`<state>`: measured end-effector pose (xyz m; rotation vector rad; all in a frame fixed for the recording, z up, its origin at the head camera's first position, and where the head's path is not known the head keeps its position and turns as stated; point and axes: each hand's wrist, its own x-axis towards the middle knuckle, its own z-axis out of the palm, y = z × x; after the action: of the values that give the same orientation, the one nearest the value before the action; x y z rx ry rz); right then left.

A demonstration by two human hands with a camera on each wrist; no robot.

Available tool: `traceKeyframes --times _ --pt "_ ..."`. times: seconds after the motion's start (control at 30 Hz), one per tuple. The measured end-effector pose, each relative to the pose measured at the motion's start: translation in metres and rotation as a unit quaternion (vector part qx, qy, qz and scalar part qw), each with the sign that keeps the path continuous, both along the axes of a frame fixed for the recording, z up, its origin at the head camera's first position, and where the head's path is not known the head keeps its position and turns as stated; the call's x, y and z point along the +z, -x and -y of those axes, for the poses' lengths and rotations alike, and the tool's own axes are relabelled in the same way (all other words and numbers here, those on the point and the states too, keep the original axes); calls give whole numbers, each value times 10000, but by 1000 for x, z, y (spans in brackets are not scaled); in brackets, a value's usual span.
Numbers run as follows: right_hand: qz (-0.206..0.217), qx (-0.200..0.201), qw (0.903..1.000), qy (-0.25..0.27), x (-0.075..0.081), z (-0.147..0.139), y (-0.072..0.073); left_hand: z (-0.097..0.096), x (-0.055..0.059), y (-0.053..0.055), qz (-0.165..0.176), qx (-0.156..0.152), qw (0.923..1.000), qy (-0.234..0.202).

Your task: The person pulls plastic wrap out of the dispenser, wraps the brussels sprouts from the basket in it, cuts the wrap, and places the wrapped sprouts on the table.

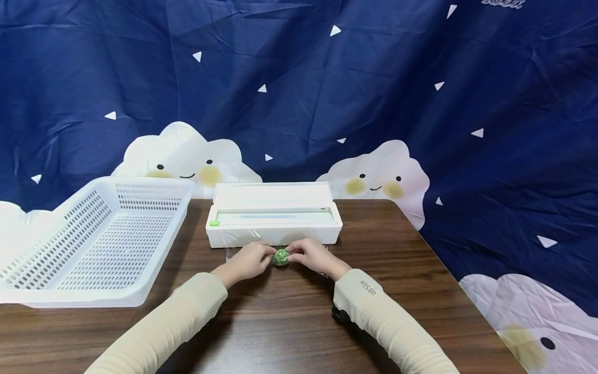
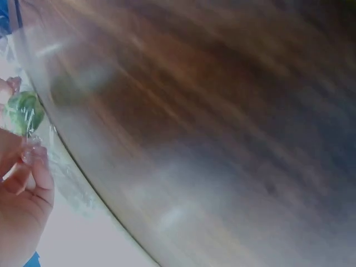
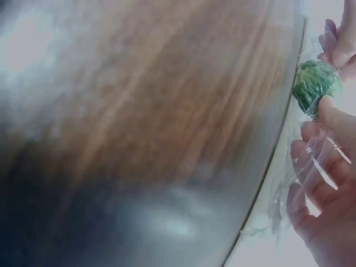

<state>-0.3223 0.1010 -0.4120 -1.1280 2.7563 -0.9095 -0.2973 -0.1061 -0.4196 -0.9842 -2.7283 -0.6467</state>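
A small round green vegetable point(image 1: 280, 257), perhaps a Brussels sprout, sits between the two hands, wrapped in clear cling film point(image 3: 276, 203). From its left side, the left hand point(image 1: 250, 259) pinches the gathered film between thumb and fingertips. On the other side the right hand point(image 1: 315, 254) pinches film too, its thumb against the wrapped vegetable in the right wrist view. Loose film trails across the right fingers. Just behind the hands stands a white cling film dispenser box point(image 1: 275, 237), its lid raised. Both wrist views show the hands only at their edges.
A white perforated plastic basket point(image 1: 140, 291) stands on the left of the brown wooden table point(image 1: 285, 332). A green slider point(image 1: 214, 223) sits at the dispenser's left end. Behind the table hangs a blue cloth point(image 1: 299, 104) with clouds.
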Motion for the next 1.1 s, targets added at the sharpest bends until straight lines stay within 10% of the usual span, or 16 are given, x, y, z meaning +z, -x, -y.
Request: traceKeyframes --times 0.47,0.8,1.1 --pt "72 19 10000 -39 1 -4 0 -2 -5 -2 -566 -59 9977 -373" --pt "-1477 19 9850 -898 1 1 -3 -3 -2 3 -493 67 9984 -281" --pt "-1560 -13 9849 -746 2 6 -2 -2 4 6 -160 -55 9999 -13"
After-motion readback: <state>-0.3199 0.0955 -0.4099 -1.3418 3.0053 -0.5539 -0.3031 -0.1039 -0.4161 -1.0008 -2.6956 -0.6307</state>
